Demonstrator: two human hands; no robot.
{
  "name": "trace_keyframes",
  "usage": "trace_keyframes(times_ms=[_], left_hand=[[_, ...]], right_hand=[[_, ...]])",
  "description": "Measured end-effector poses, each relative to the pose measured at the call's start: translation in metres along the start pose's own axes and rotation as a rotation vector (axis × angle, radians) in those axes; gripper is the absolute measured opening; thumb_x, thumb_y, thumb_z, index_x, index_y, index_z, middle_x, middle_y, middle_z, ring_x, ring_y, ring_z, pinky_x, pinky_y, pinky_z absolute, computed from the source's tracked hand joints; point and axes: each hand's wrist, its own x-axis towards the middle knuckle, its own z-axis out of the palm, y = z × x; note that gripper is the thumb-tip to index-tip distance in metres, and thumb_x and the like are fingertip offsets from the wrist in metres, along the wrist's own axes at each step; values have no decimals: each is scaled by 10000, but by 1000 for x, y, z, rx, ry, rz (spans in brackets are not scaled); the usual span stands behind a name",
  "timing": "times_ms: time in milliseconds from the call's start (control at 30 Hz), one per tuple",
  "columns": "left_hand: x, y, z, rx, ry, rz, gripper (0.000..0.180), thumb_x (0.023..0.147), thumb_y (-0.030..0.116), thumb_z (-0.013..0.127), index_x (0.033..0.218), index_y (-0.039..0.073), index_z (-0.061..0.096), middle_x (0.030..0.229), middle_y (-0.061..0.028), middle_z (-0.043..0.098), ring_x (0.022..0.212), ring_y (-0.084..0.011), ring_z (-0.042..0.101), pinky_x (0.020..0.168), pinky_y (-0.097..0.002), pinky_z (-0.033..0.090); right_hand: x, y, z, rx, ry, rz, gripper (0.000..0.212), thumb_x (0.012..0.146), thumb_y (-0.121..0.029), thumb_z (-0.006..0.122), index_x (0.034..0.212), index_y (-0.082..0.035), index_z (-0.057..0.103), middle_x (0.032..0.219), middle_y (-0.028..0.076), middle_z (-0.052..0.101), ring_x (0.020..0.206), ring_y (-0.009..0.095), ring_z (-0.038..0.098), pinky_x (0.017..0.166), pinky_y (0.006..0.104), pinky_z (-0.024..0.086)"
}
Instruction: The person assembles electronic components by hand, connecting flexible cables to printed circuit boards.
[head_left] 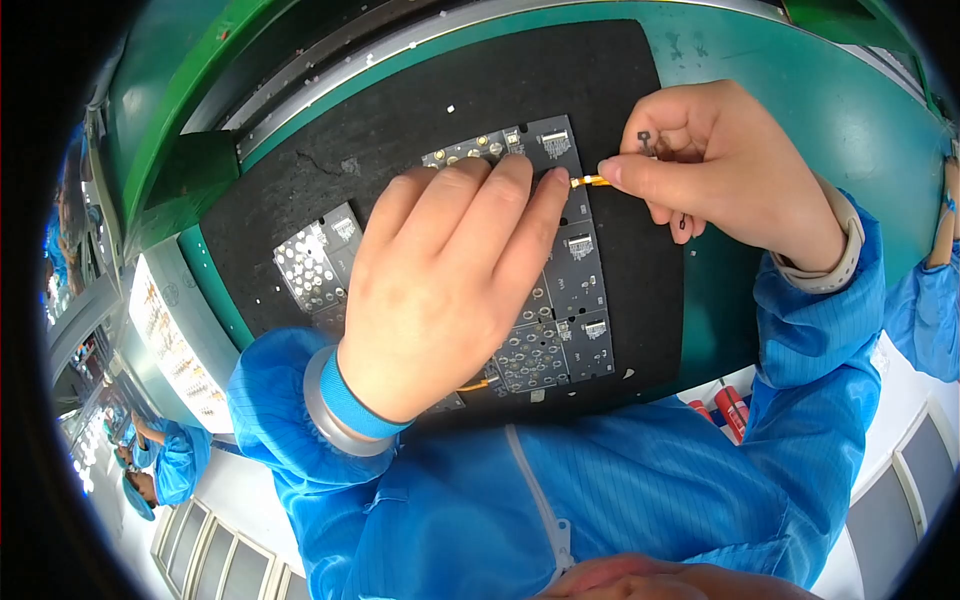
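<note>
My left hand (440,240) lies spread over a dark circuit board panel (580,270), palm down. Its index fingertip touches the panel's right edge, beside the end of a thin orange ribbon cable (592,181). My right hand (715,165) pinches the other end of this cable between thumb and finger. Small dark-ended pieces (645,138) stick out among its curled fingers. A smaller board section (325,260) with round metallic pads shows left of my left hand. Another orange strip (478,385) shows by my left wrist. My left hand hides much of the panel.
A black mat (640,260) lies under the boards on a green table (720,300). White scraps dot the mat. A green frame (195,185) borders the left. Red cylinders (733,410) stand below my right arm. Other people in blue (175,460) are at both sides.
</note>
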Motion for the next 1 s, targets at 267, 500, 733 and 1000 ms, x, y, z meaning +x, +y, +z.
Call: trace_keyframes(times_ms=[267, 500, 733, 1000], left_hand=[[1, 4, 0, 59, -38, 23, 453, 674, 87, 610, 1125, 114, 645, 1023, -86, 550, 880, -246, 556, 729, -353, 461], [0, 4, 2, 34, 12, -14, 421, 683, 81, 621, 1103, 94, 648, 1025, -84, 556, 849, -249, 545, 746, -346, 442], [0, 3, -4, -665, 142, 43, 240, 653, 51, 755, 883, 26, 689, 841, -82, 622, 749, -242, 569, 648, -324, 454], [-4, 6, 1, -421, 274, 198, 237, 611, 39, 749, 831, 6, 667, 833, -100, 617, 752, -258, 575, 645, -333, 461]], right_hand=[[-1, 0, 0, -18, -16, -1, 188, 844, -179, 645, 772, -7, 618, 598, 44, 593, 493, 84, 567, 457, 186, 433], [-15, 6, -13, -31, -207, 44, 197, 844, -179, 682, 816, 7, 626, 642, 55, 614, 549, 98, 597, 514, 196, 469], [-36, 10, 3, 243, -314, -69, 147, 878, -140, 649, 872, 3, 618, 705, 45, 625, 623, 90, 615, 556, 199, 496], [-43, 11, 20, 279, -167, -80, 91, 871, -105, 633, 886, -15, 628, 716, 41, 637, 605, 82, 607, 532, 195, 477]])
